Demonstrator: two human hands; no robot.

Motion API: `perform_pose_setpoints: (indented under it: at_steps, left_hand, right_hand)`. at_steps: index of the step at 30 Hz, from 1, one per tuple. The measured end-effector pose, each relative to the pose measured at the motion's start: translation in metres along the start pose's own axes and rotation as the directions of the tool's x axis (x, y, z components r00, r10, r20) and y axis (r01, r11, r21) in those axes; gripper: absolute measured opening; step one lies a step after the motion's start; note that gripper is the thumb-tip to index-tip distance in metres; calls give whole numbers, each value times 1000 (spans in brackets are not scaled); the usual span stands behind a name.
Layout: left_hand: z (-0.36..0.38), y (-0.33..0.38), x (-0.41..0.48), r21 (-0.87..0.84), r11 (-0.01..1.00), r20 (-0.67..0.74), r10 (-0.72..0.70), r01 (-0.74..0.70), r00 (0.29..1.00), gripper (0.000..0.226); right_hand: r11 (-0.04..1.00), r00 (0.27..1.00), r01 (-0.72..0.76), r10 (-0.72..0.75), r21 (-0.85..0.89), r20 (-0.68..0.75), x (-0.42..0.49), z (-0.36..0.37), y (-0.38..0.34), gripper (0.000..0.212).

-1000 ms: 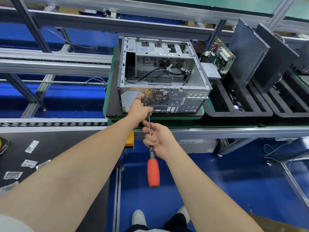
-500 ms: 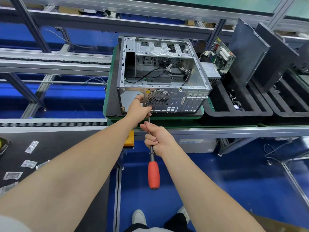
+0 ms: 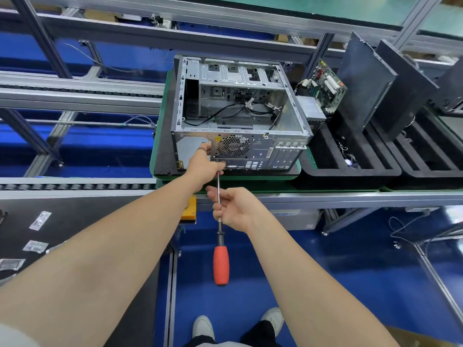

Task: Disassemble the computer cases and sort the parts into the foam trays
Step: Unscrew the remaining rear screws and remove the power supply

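Fingers [image 3: 218,213] of right hand [image 3: 238,211] curled round bare metal shaft of screwdriver [image 3: 221,265] — red handle hangs free below. Left hand [image 3: 204,166] at rear panel of computer case [image 3: 238,116], beside fan grille; fingers curled round shaft's tip end, thumb on panel. Case open on top, cables inside — sits on green pallet [image 3: 250,185], just left of black foam tray [image 3: 350,172] holding circuit board [image 3: 329,87] and grey power supply [image 3: 312,110].
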State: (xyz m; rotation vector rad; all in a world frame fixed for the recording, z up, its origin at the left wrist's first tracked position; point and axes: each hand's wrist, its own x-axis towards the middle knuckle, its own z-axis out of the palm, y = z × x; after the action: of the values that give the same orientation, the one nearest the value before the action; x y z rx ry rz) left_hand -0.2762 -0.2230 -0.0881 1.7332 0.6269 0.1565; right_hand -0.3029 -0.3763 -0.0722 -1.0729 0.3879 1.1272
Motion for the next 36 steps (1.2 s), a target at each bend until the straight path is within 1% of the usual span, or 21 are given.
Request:
perform_pose_setpoints:
  at_steps: [2, 4, 9, 14, 16, 18, 19, 21, 23, 24, 26, 27, 29, 30, 31, 32, 33, 34, 36]
  left_hand:
    - [0, 1, 1, -17, 1000, 0, 0, 0, 1000, 60]
    - [-1, 1, 1, -29, 1000, 9, 2, -1, 1000, 59]
    - [-4, 1, 0, -40, 999, 29, 14, -13, 999, 54]
    - [-4, 1, 0, -59, 998, 40, 3, -1, 999, 52]
    - [-4, 2, 1, -76, 997, 51, -7, 11, 999, 52]
    - [-4, 4, 2, -100, 995, 62, -23, 29, 998, 51]
    - [-5, 5, 3, -120, 992, 66, -34, 42, 997, 50]
    - [-5, 8, 5, -167, 983, 71, -66, 78, 995, 49]
    - [-4, 10, 7, -198, 974, 71, -102, 114, 992, 52]
    - [-4, 11, 8, -200, 971, 71, -115, 127, 991, 53]
    - [-2, 11, 7, -189, 972, 60, -128, 137, 990, 57]
    - [-1, 10, 7, -180, 975, 49, -127, 134, 991, 59]
    - [0, 8, 7, -165, 978, 41, -120, 125, 992, 59]
    - [-1, 7, 8, -161, 979, 46, -117, 123, 992, 57]
    - [-2, 6, 8, -159, 980, 54, -114, 121, 992, 54]
    - [-3, 6, 8, -160, 980, 62, -109, 118, 992, 53]
    - [-3, 5, 8, -159, 981, 67, -103, 113, 992, 53]
    - [-2, 6, 7, -154, 982, 68, -96, 105, 993, 53]
    - [0, 6, 5, -141, 985, 61, -88, 96, 994, 53]
  right_hand:
    - [1000, 999, -7, 5, 31, 45, -3, 1, -3, 26]
    - [1000, 998, -9, 8, 16, 57, -4, 4, -6, 25]
    - [996, 999, -1, -2, -93, -33, -3, 10, -6, 23]
    - [963, 990, 47, -80, -264, -119, -2, 13, -7, 18]
    - [950, 986, 69, -111, -304, -125, -3, 12, -7, 14]
    - [948, 987, 116, -143, -296, -71, -6, 8, -6, 13]
    - [952, 986, 154, -165, -263, -18, -6, 5, -5, 15]
    - [962, 971, 233, -223, -139, 88, -6, -2, 0, 19]
    - [965, 955, 262, -260, 3, 142, -2, -7, 10, 25]
    - [968, 955, 243, -251, 69, 158, -1, -8, 17, 29]
    - [967, 956, 141, -189, 213, 225, 0, -10, 31, 38]
    - [953, 945, 81, -167, 293, 281, 1, -12, 37, 40]
    - [893, 900, -50, -155, 447, 408, -1, -14, 43, 42]
    - [868, 883, -93, -154, 489, 443, -2, -12, 43, 43]
    - [866, 887, -90, -156, 493, 436, -2, -10, 42, 43]
    - [890, 907, -32, -165, 456, 387, -1, -9, 40, 43]
    - [928, 933, 56, -180, 369, 313, -1, -7, 38, 41]
    - [957, 950, 143, -203, 251, 235, -1, -6, 37, 38]
    - [965, 961, 262, -261, -1, 96, -2, -5, 36, 33]
